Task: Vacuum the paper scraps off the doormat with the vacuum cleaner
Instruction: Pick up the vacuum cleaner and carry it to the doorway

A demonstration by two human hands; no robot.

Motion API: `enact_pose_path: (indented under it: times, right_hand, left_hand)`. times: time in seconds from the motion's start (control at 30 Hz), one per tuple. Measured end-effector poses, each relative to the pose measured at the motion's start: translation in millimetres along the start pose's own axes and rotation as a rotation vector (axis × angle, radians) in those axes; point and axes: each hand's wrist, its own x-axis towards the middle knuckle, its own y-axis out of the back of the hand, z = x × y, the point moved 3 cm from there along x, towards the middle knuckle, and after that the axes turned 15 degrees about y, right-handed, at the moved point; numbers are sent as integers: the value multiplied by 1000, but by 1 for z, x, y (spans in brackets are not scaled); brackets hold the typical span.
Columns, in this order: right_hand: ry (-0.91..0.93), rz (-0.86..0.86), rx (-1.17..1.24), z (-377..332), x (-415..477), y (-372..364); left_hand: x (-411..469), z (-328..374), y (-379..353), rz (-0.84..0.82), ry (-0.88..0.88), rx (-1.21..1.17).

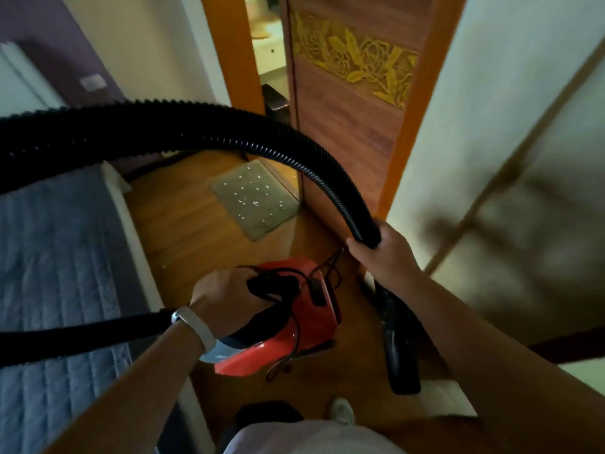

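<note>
I am gripping the vacuum cleaner (288,309) handle in my left hand (226,299) | my right hand (383,253) is wrapping the hose (229,139) near its nozzle end | doormat (255,198) is lying ahead on the floor by the door, nearer my right, long axis slanting away | pale paper scraps (252,194) are speckling it, untouched.

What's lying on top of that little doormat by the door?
Small white paper scraps are scattered over the greyish doormat, mostly across its middle. Nothing else rests on it. The black hose arches in front of its far edge, hiding that strip.
</note>
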Motion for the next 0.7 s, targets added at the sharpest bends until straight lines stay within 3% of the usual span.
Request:
enact_pose_path:
  times: [0.27,0.7]
  right_hand:
    - [53,-145,19,-18,119,-64]
    - [157,-159,-16,-86,335,-218]
  left_hand:
    - [79,-55,34,48,174,-91]
    - [285,-180,116,43,140,-220]
